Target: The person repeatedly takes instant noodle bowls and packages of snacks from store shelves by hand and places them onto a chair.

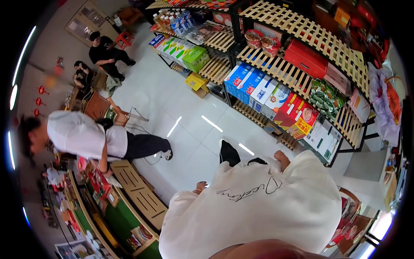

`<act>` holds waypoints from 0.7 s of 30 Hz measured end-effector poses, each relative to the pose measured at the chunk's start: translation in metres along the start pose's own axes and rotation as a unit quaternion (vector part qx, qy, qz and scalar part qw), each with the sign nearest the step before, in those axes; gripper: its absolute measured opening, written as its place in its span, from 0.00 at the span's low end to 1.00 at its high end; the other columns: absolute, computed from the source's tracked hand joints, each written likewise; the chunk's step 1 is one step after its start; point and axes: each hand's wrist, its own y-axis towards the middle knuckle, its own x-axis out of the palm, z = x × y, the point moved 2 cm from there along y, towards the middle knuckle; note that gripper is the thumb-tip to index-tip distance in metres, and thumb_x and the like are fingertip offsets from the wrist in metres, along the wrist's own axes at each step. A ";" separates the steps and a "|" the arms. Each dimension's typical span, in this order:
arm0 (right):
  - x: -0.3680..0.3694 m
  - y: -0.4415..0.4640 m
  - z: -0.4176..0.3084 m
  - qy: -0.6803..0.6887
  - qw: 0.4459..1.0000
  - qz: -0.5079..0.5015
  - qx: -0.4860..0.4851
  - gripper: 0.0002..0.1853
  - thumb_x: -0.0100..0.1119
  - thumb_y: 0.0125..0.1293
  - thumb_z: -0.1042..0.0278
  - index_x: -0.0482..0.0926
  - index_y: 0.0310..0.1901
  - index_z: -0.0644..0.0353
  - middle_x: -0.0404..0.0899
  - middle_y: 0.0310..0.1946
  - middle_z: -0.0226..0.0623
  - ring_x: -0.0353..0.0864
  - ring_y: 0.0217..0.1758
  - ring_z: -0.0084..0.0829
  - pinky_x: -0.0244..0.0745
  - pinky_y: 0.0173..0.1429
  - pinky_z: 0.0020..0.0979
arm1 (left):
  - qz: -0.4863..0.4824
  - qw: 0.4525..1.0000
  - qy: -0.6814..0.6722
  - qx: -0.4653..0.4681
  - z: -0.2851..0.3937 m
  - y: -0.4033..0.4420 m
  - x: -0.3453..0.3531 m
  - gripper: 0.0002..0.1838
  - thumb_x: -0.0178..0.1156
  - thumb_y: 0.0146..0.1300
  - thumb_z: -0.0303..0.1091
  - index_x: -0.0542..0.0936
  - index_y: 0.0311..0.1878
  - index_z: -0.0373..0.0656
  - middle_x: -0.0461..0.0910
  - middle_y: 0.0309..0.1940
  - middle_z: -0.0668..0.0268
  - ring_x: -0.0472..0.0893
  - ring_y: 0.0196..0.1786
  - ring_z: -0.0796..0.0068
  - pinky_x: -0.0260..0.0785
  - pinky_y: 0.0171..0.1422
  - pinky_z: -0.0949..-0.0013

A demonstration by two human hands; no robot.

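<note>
I stand in a white shirt [241, 203] with dark script across the chest. My left hand [200, 187] hangs beside the shirt, small and partly covered by it; nothing can be made out in it. On the other side, my right hand [282, 159] hangs low, nearest to the shelf with boxes. Its fingers are too small to read. My dark shoe [228, 153] is on the tiled floor [196, 134] ahead. Boxed goods, a blue box [239, 77] and a red-and-yellow carton [296, 115] among them, line the shelf [254, 115] ahead on the right.
A person in a white shirt [77, 129] bends over the counter [138, 194] on the left. Two more people sit farther back, one in black [105, 54]. A wooden chair [118, 113] and a yellow box [197, 82] stand on the floor. Bottles [177, 21] fill the far shelf.
</note>
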 end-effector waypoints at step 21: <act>-0.197 0.138 -0.366 0.216 0.958 0.093 -0.166 0.09 0.46 0.51 0.67 0.77 0.25 0.57 0.77 0.29 0.42 0.75 0.31 0.41 0.70 0.38 0.37 | 0.076 0.801 -0.219 0.552 0.643 -0.108 -0.156 0.18 0.49 0.61 0.34 0.66 0.54 0.43 0.72 0.45 0.64 0.73 0.43 0.75 0.64 0.49 0.72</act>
